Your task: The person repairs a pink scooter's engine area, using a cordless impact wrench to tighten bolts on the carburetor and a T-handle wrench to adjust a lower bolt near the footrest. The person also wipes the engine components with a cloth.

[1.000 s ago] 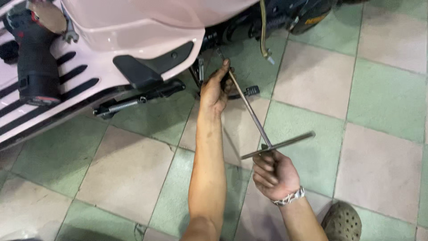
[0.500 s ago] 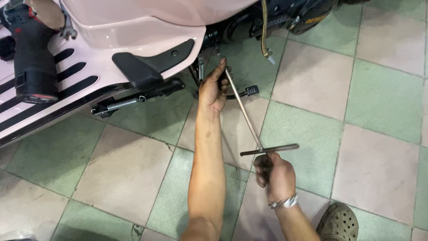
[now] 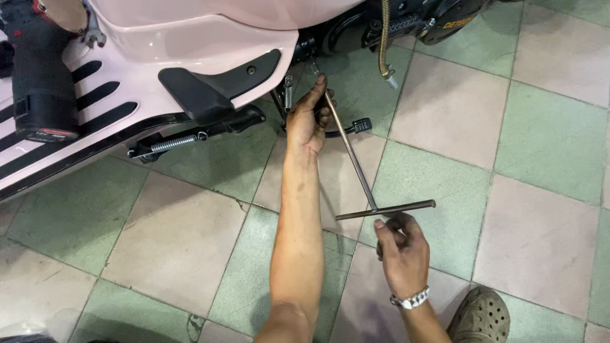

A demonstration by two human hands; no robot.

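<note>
1. Leftmost, the left hand [image 3: 306, 121] curls loosely round the T-wrench [image 3: 352, 162] shaft under the pink scooter [image 3: 190, 38].
2. Right of it, the right hand [image 3: 399, 249] pinches the crossbar lightly.
3. Likely risk: the slanted shaft slips off its fastener.
4. Open tiled floor [image 3: 508, 140] lies right of the scooter.

Single view — head-worn camera, looking steeply down from above onto a tiled floor [image 3: 445, 121] of green and beige squares. Lens faces forward and down; the person's own forearms enter from the bottom edge, centre. A pink scooter body [image 3: 190, 38] fills the upper left of the frame — close range, arm's reach. A clog-shod foot [image 3: 480, 317] shows at lower right. No second view to compare.
</note>
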